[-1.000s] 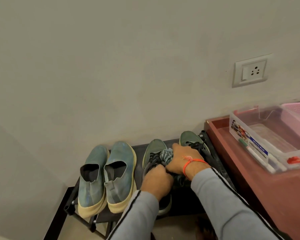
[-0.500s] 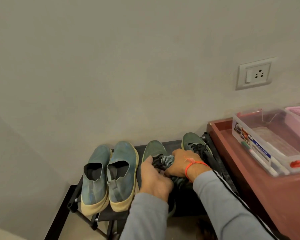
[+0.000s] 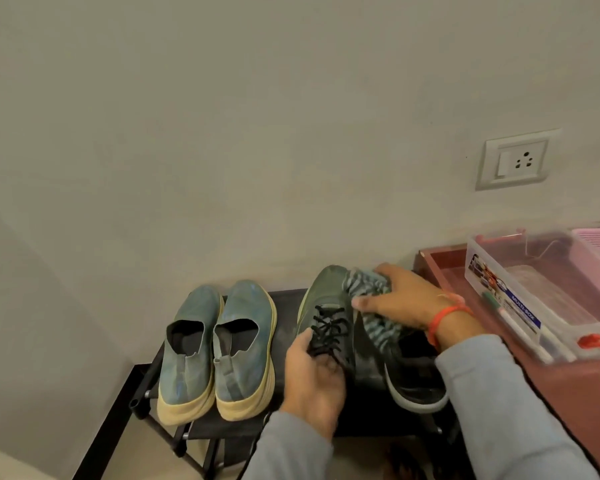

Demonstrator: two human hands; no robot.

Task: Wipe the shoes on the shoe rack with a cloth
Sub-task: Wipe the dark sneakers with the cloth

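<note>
Since the last look, the right hand (image 3: 400, 303) has slid the striped cloth (image 3: 368, 287) forward from the laces up to the toe end of the dark green lace-up shoe (image 3: 326, 306), and the left hand (image 3: 312, 375) has shifted so it's cupping that shoe from the side near the laces.

So right now the right hand has its fingers and thumb curled round the bunched cloth, pressing it against the shoe's toe flank. The left hand is wrapped round the shoe's lace area, thumb on top, keeping it steady. I think the shoe is tipped up a bit off the shoe rack (image 3: 284, 299), but the angle makes that hard to call.

Tip for this bit: keep the left hand firm so the shoe doesn't twist, and drag the cloth from the toe back toward the heel in long strokes, refolding it to a clean face. Watch the loose laces, they'll snag.

Everything relative to that shoe: its partner, the second dark shoe (image 3: 413, 375), sits just right of it on the rack; the blue slip-ons (image 3: 219, 344) are to its left on the same shelf. A reddish table (image 3: 568, 393) stands further right with a clear plastic box (image 3: 551, 299), and a wall socket (image 3: 515, 161) is up and to the right on the plain wall.
</note>
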